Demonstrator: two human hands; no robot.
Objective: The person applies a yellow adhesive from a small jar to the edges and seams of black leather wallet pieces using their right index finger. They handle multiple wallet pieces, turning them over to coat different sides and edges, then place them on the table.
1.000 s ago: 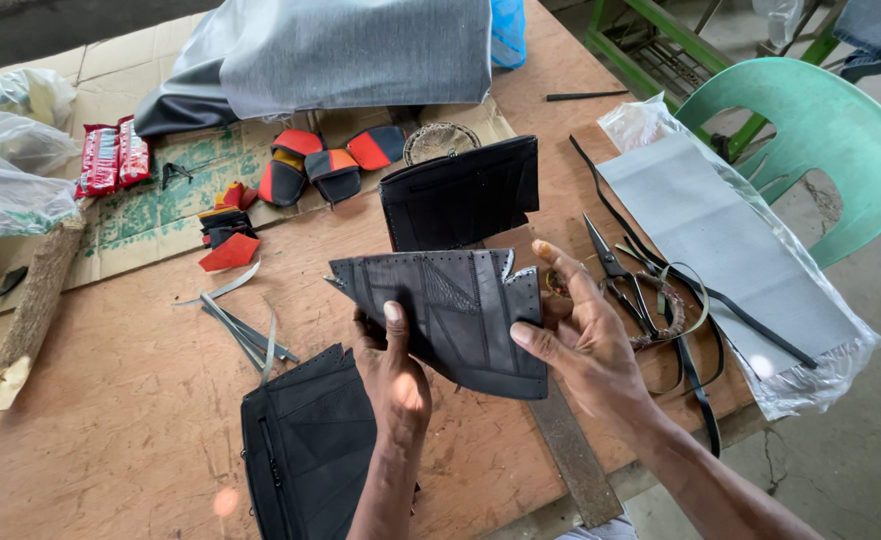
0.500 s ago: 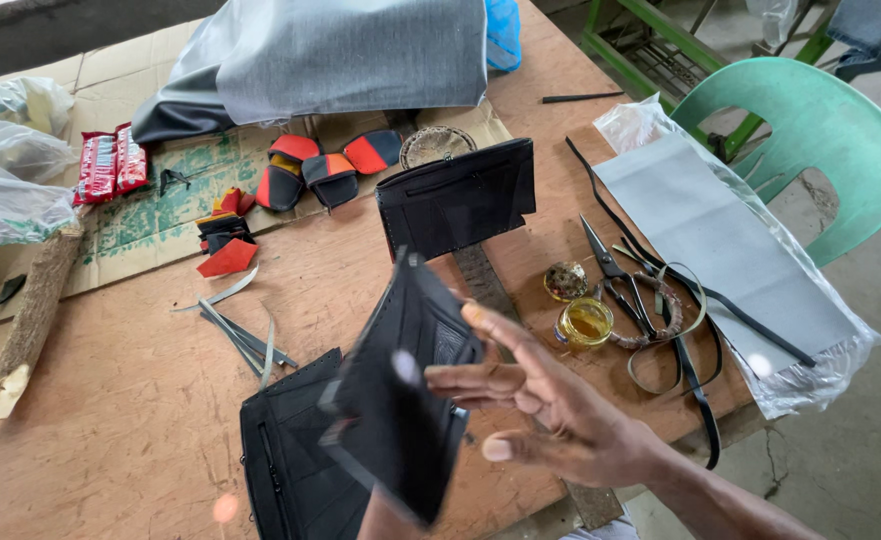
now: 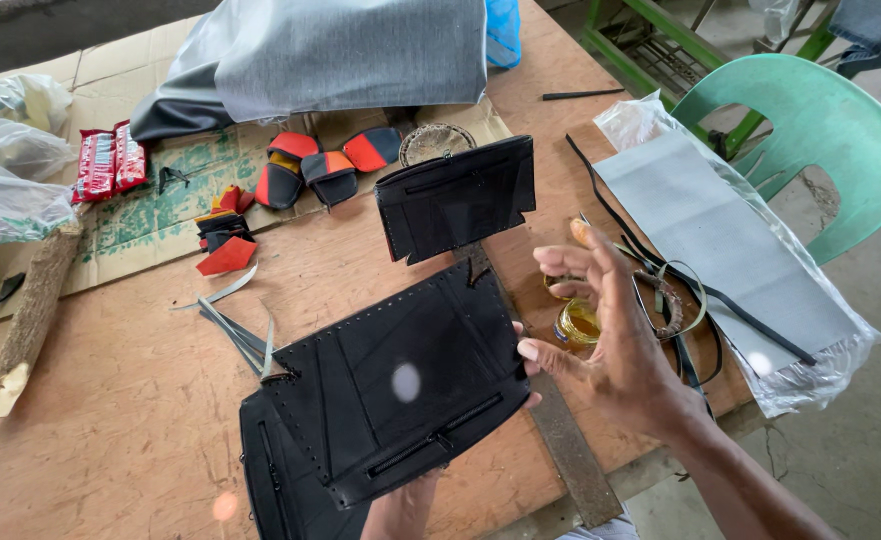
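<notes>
while flat, stitched black leather panel (image 3: 400,385), right hand (image 3: 615,345)

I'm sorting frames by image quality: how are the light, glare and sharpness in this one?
Head view: soft, even daylight with faint shadows; a small pale flare spot sits on the black leather panel and another on the plastic-wrapped grey sheet; the right hand is slightly motion-blurred; the table looks sharp, with wide-angle bending at the edges.

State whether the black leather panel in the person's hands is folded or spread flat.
Spread flat: the black leather panel shows one open face, stitch holes along its edges, with the right hand at its right edge.
</notes>
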